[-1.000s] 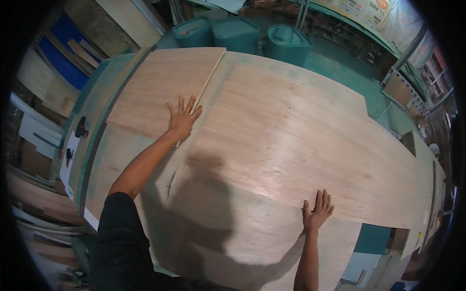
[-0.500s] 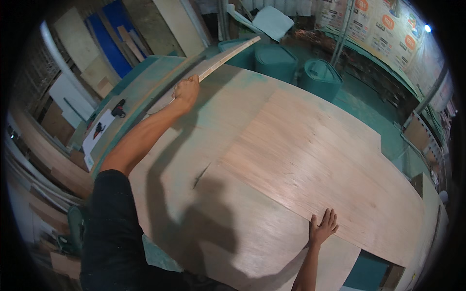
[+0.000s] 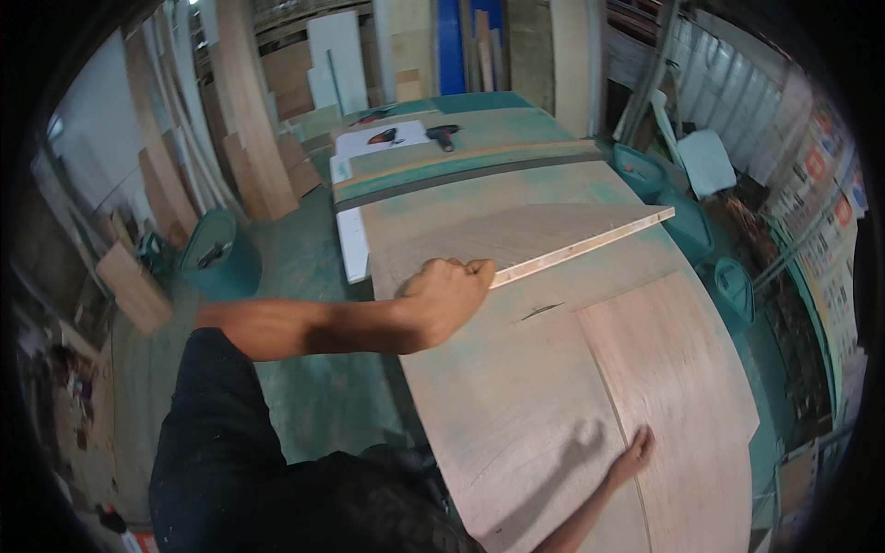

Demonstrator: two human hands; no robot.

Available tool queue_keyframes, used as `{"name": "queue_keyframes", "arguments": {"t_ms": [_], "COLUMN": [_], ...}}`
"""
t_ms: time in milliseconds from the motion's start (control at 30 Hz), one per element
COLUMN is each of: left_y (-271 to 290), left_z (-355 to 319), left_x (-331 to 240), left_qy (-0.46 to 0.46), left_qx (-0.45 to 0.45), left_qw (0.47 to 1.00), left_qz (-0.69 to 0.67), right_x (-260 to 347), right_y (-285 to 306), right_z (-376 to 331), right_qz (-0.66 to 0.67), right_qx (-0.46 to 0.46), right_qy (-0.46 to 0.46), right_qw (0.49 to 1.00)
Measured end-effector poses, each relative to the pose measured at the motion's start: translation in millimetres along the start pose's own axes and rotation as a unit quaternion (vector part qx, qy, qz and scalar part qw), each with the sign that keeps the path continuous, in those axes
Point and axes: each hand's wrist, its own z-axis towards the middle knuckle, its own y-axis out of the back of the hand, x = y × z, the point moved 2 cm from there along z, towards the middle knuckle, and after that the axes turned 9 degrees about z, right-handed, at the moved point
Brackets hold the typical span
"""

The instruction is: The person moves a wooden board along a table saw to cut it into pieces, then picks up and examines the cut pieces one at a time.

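Observation:
My left hand is closed around the near edge of a plywood board with a pale cut edge. The board is over the far part of a large worktable, which has a wooden top stained green in places. A reddish-brown plywood sheet lies flat on the table's right side. Over that sheet's left edge is my right hand, its fingers loosely bent and apart, with nothing seen in it. Its shadow falls on the tabletop to the left.
A cordless drill and a dark red-and-black tool lie on the far table beyond a dark gap. Green bins stand along the right side; another bin is on the floor at left. Planks lean behind.
The view has swung left. The board in my left hand has come down from a raised, angled position toward the tabletop. My right hand, flat and spread before, has its fingers bent now.

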Motion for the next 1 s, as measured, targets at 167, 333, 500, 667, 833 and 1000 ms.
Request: {"name": "queue_keyframes", "arguments": {"t_ms": [167, 333, 500, 667, 833, 1000], "left_y": [30.3, 21.1, -2.0, -130.1, -302.6, -308.5], "left_z": [-83.3, -142.3, -225.8, -304.2, -374.8, -370.7], "left_x": [24.4, 22.8, 85.0, 129.8, 116.4, 65.0], "left_qy": [0.013, 0.058, 0.139, 0.365, 0.442, 0.298], "left_qx": [-0.013, 0.008, -0.108, -0.184, 0.133, 0.376], "left_qw": [0.998, 0.989, 0.868, 0.716, 0.34, -0.068], "left_qz": [-0.055, -0.133, -0.465, -0.566, -0.819, -0.874], "right_x": [264.2, 348.1, 338.3, 343.5, 382.0, 465.3], "right_y": [-154.6, -200.8, -208.5, -209.5, -157.5, -96.1], "right_z": [-122.3, -147.3, -158.2, -167.7, -213.5, -299.1], "right_qz": [0.487, 0.521, 0.366, 0.368, 0.261, 0.14], "right_qx": [0.389, 0.395, 0.351, 0.307, 0.264, 0.214], "right_qy": [-0.176, -0.274, -0.22, -0.126, -0.031, -0.021], "right_qw": [0.762, 0.705, 0.833, 0.868, 0.928, 0.967]}}
